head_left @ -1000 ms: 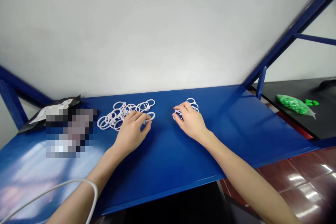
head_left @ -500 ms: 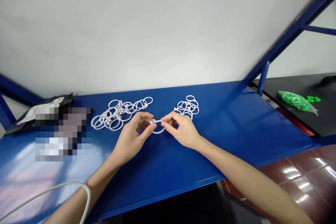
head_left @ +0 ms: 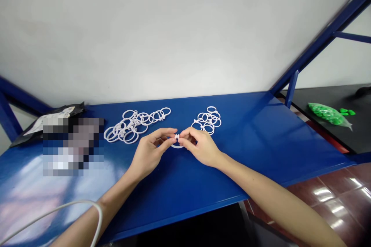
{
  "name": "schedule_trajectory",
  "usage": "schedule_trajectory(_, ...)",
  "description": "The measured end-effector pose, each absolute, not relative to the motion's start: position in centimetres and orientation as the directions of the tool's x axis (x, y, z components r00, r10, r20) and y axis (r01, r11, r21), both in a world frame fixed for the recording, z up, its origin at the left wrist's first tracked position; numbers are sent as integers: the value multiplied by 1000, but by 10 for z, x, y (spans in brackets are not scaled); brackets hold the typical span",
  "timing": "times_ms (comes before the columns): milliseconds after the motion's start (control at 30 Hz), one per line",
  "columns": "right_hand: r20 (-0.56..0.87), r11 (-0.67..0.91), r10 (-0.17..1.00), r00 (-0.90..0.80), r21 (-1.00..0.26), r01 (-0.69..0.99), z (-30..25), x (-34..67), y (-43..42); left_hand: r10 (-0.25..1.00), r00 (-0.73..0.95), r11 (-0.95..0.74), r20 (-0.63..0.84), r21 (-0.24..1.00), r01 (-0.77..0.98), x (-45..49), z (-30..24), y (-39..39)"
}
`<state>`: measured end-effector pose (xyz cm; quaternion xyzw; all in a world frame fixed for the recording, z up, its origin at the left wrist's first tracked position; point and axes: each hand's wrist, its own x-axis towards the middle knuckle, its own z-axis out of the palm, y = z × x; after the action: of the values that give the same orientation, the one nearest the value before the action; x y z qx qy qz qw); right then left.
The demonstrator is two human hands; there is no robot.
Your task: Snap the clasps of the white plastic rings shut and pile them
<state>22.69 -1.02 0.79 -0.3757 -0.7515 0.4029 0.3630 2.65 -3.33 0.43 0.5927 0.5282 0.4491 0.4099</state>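
My left hand (head_left: 150, 151) and my right hand (head_left: 199, 147) meet over the middle of the blue table (head_left: 255, 139), both pinching one white plastic ring (head_left: 177, 141) at its clasp. A large loose pile of white rings (head_left: 133, 125) lies just beyond my left hand. A smaller pile of white rings (head_left: 209, 119) lies just beyond my right hand. Neither pile is touched.
A black packet (head_left: 49, 117) lies at the table's far left, beside a blurred patch. A clear bag of green pieces (head_left: 326, 113) sits on a black table to the right. A white cable (head_left: 55, 212) loops at the lower left. A white wall stands behind.
Both hands left the two piles and came together at the centre. A single ring came away from the left pile with my left hand; now both hands pinch it, fingertips closer than before.
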Motion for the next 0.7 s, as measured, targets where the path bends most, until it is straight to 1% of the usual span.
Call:
schedule_trajectory(167, 269, 470, 832, -485, -808, 357, 6, 229, -10, 995, 40, -93, 87, 978, 186, 30, -1, -33)
schedule_trajectory(267, 305, 542, 790, -531, -753, 373, 6, 231, -11, 989, 61, -142, 134, 980, 138, 31, -4, -33)
schedule_trajectory(367, 369, 638, 726, -581, -676, 368, 7, 234, -13, 974, 85, -218, 208, 967, 130, 32, -7, -36)
schedule_trajectory(467, 413, 716, 667, -620, -584, 382, 6, 236, -16, 945, 112, -323, 306, 927, 188, 33, -7, -39)
schedule_trajectory(533, 423, 732, 655, -626, -559, 389, 4, 235, -15, 921, 139, -388, 364, 889, 243, 33, -5, -39)
schedule_trajectory(633, 421, 717, 680, -600, -554, 424, 2, 234, -12, 882, 208, -471, 423, 812, 345, 28, -1, -33)
schedule_trajectory(700, 418, 696, 713, -563, -521, 495, 3, 234, -8, 850, 239, -523, 470, 698, 488, 20, 1, -24)
